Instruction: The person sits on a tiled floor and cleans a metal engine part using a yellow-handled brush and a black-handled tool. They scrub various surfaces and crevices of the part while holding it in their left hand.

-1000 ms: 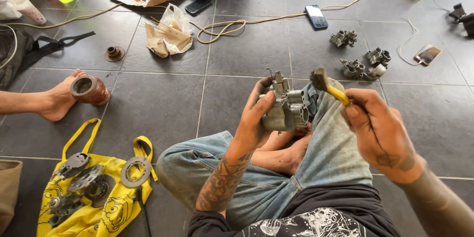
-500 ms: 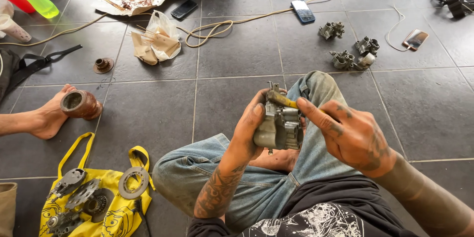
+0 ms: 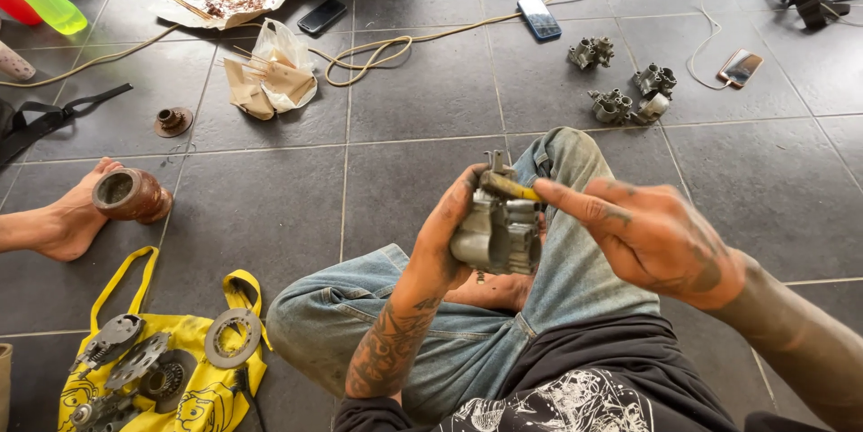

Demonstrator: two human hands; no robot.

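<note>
I sit cross-legged on a dark tiled floor. My left hand [image 3: 449, 234] grips a grey metal carburetor body [image 3: 496, 232] above my lap in blue jeans. My right hand [image 3: 652, 234] holds a small yellow-handled brush [image 3: 508, 187], its index finger stretched along the handle. The brush lies across the top of the carburetor body, and its bristle end is hidden behind the part.
Three more small carburetor parts [image 3: 620, 95] lie on the floor ahead. A yellow bag [image 3: 171, 356] with metal discs and gears is at my lower left. Another person's bare foot [image 3: 67, 216] rests by a rusty cylinder [image 3: 130, 194]. Phones [image 3: 539, 17], cables and paper wrappers lie farther out.
My right hand has brought the brush from the right, where it was held apart, onto the top of the carburetor body. My left hand keeps its grip on the part.
</note>
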